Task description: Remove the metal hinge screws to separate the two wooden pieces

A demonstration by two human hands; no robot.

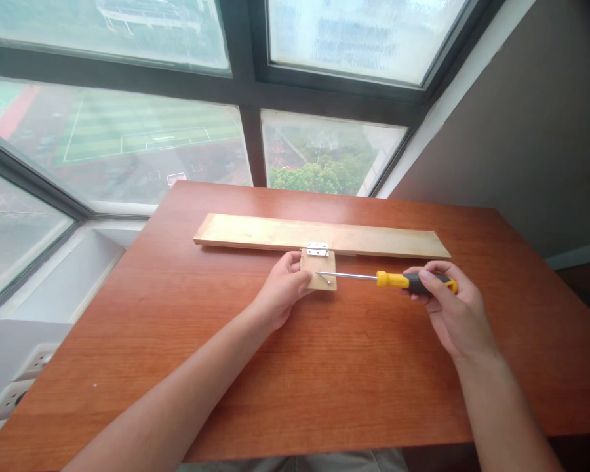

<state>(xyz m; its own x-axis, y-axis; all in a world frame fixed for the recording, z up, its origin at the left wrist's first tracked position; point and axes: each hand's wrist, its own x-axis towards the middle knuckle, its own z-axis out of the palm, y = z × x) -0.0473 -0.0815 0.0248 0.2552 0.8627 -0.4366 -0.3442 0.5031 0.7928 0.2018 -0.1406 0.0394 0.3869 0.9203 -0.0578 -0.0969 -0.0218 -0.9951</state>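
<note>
My left hand (289, 288) grips the left edge of a small wooden block (319, 265), thumb on top. A silver hinge (317, 249) lies across the block's far edge, where it meets a long pale wooden board (314, 233). In my right hand (455, 308) is a screwdriver (393, 280) with a yellow and black handle, held nearly level and pointing left. Its tip is over the block's face, close to a small screw or nail (325, 279) there. Whether the tip touches the wood I cannot tell.
Everything rests on a reddish-brown wooden table (364, 387). Windows (324, 154) with dark frames stand behind it, and a grey wall (511, 131) rises at the right. Wall sockets (10, 400) are low at the left, beside the table edge.
</note>
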